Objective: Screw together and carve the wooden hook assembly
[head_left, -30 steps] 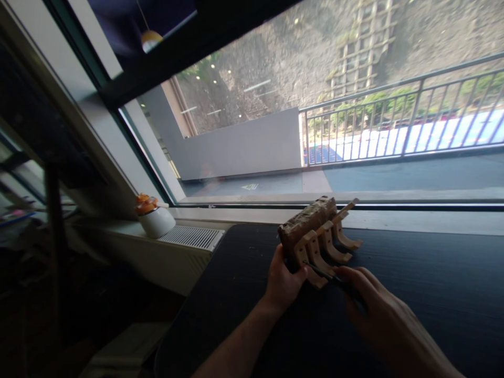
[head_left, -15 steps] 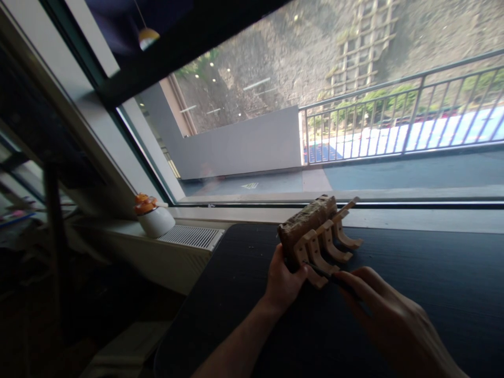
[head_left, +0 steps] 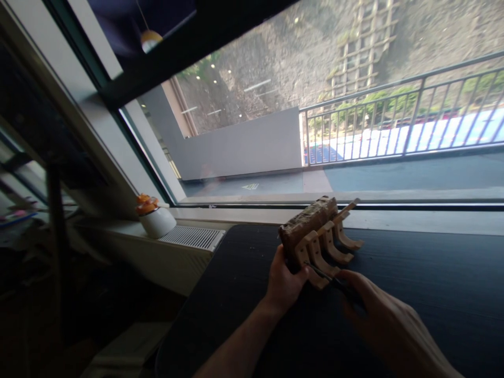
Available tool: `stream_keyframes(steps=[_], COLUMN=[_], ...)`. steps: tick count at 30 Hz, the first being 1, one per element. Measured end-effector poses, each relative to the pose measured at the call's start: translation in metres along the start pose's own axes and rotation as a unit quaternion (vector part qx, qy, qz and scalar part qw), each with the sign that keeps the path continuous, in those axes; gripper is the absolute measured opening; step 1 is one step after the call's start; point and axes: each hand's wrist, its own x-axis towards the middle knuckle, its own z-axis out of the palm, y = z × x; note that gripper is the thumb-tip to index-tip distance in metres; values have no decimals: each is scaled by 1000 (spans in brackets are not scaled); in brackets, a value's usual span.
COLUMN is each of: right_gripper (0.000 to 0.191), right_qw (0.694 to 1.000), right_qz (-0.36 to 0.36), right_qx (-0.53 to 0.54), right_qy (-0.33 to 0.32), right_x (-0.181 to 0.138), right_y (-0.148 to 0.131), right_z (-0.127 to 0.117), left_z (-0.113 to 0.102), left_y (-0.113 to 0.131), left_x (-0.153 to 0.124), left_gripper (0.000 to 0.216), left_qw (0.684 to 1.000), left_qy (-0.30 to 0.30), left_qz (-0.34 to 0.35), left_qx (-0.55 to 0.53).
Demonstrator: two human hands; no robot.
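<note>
My left hand (head_left: 284, 281) is closed round the near end of a brown block with a rough, crumbly top (head_left: 309, 216). Along the block's right side stands a row of several pale wooden curved hooks (head_left: 328, 244), with small dark holes in them. My left thumb presses by the nearest hook. My right hand (head_left: 388, 320) grips a slim, dark-handled screwdriver (head_left: 346, 290). Its thin shaft slants up to the left, and the tip meets the nearest hook close to my left thumb. My fingers partly hide the handle.
The dark table (head_left: 232, 283) lies under my hands, its rounded left edge beside a radiator (head_left: 192, 237). A white pot with orange flowers (head_left: 157, 222) stands on the radiator's left part. Behind the table run a pale sill (head_left: 413, 220) and a large window.
My right hand has shifted and turned slightly on the screwdriver, while its tip stays at the same hook. The left hand keeps its hold on the block.
</note>
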Motion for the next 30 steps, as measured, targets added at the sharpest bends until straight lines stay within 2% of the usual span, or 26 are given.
stream_keyframes(steps=[5, 11, 14, 18, 25, 30], right_gripper=[22, 25, 23, 21, 24, 24], right_qw=[998, 996, 997, 998, 995, 997], right_qz=[-47, -65, -62, -67, -87, -67], right_qx=[-33, -59, -38, 13, 44, 44], right_qy=[16, 24, 15, -2, 16, -19], right_x=[4, 1, -1, -1, -2, -3], right_y=[3, 10, 12, 13, 8, 3], right_z=[-6, -5, 1, 6, 8, 6], left_z=[1, 0, -1, -1, 1, -1], left_y=[-2, -4, -2, 0, -3, 1], left_x=[0, 0, 0, -1, 1, 1], left_gripper=[45, 50, 52, 43, 45, 41], left_qw=[1000, 1000, 1000, 1000, 1000, 1000], left_qy=[0, -8, -12, -5, 7, 2], left_qz=[-1, 9, 12, 0, 5, 2], left_qx=[-2, -16, -17, -4, 7, 9])
